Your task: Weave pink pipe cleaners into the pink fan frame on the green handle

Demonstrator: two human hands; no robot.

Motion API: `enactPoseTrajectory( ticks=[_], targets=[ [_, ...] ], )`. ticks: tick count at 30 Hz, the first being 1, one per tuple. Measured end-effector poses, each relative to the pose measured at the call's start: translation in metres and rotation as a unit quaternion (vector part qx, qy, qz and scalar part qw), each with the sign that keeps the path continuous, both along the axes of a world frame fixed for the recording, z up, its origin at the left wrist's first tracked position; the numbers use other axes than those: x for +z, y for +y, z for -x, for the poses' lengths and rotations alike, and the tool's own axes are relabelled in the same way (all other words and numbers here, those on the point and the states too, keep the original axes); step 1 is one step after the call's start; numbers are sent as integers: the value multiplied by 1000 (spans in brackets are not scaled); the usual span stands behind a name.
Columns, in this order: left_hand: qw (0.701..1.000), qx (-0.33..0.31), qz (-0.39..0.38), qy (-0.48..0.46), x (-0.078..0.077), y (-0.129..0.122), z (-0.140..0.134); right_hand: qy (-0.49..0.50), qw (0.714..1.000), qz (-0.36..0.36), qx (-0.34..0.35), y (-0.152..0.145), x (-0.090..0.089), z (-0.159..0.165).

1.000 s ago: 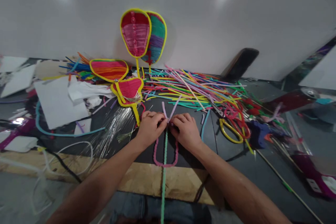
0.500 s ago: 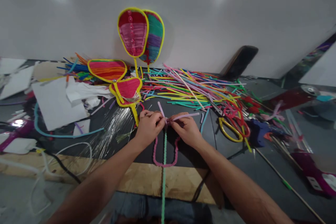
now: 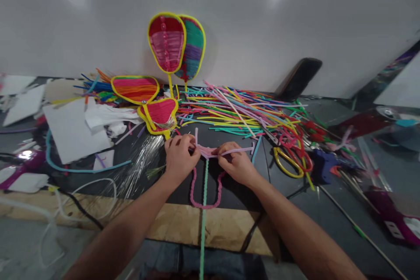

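Observation:
Between my hands a lilac pipe cleaner (image 3: 236,151) crosses the top of a pink pipe-cleaner frame (image 3: 206,206). A mint-green twisted stem (image 3: 204,218) runs down from that crossing, over the table edge toward me. My left hand (image 3: 180,153) is closed, pinching the lilac strand left of the stem; one end of it sticks up past my fingers. On the other side my right hand (image 3: 234,162) pinches the same strand, whose long end points right. The frame's curved bottom lies over the table's front edge, and its upper sides are partly hidden by my hands.
Loose pipe cleaners (image 3: 226,109) lie heaped behind my hands. Yellow-rimmed paddle shapes (image 3: 166,43) lean on the wall. Yellow-handled scissors (image 3: 288,162) and a blue tool (image 3: 321,166) are at the right; silvery strands (image 3: 141,162), white paper (image 3: 75,127) and a purple glue gun (image 3: 22,166) at the left.
My hands have moved slightly apart, showing more of the lilac strand across the stem. The strand's left end now stands straighter, and its right end reaches farther right.

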State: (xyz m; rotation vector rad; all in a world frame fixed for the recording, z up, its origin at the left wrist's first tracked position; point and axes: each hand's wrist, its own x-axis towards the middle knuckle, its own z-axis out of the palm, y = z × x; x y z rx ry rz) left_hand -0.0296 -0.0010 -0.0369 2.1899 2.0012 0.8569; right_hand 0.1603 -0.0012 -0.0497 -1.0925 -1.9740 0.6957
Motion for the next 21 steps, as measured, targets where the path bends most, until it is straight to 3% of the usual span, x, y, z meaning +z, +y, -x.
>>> enactPoseTrajectory(
  ticks=[7, 12, 14, 18, 21],
  targets=[
    [1000, -9, -2, 12, 1, -1, 3, -12, 999, -9, 31, -2, 0, -4],
    [989, -10, -138, 55, 6, -7, 9, 1, 999, -25, 33, -2, -1, -4],
    [982, -63, -151, 93, 11, -12, 9, 5, 999, -26, 34, -2, -1, -4],
    [961, -205, -92, 162, 18, -22, 4, -3, 999, -36, 27, -1, -3, -3],
    [957, -216, -64, 182, 18, -24, 2, -13, 999, -36, 20, -1, -3, -3]
  ],
)
